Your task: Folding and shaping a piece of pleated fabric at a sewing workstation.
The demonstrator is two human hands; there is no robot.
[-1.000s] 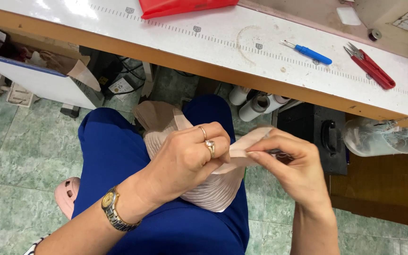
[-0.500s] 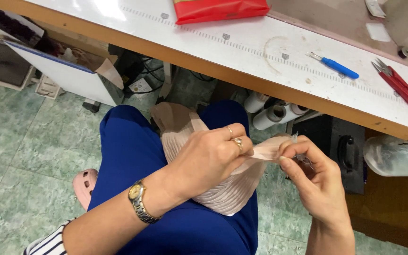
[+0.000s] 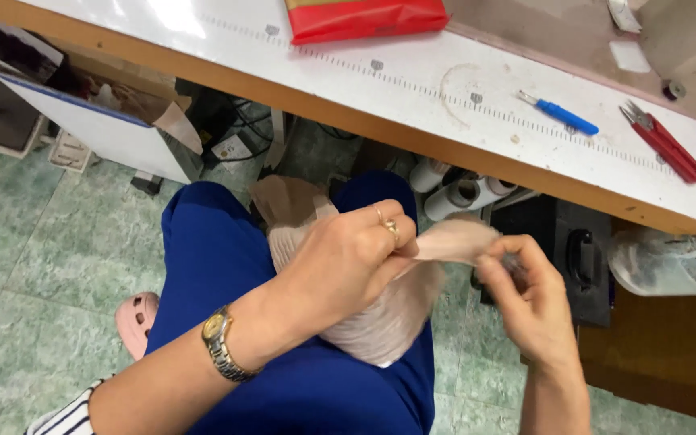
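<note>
I see left hand pinching beige stretchy fabric piece, right hand fingers gripping its end; hard tug w/ thin grip could slip it.

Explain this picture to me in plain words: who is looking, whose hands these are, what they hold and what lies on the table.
The one picture comes from a camera on a seated person's head, looking down at their lap. No machine here, only two bare hands. The left hand, with a wristwatch and rings, grips a piece of beige fabric lying on blue trousers. The right hand pinches the fabric's drawn-out end; what its fingers hide is blurred. On the white worktable above lie a red packet, a blue-handled tool and red thread snips.
</note>
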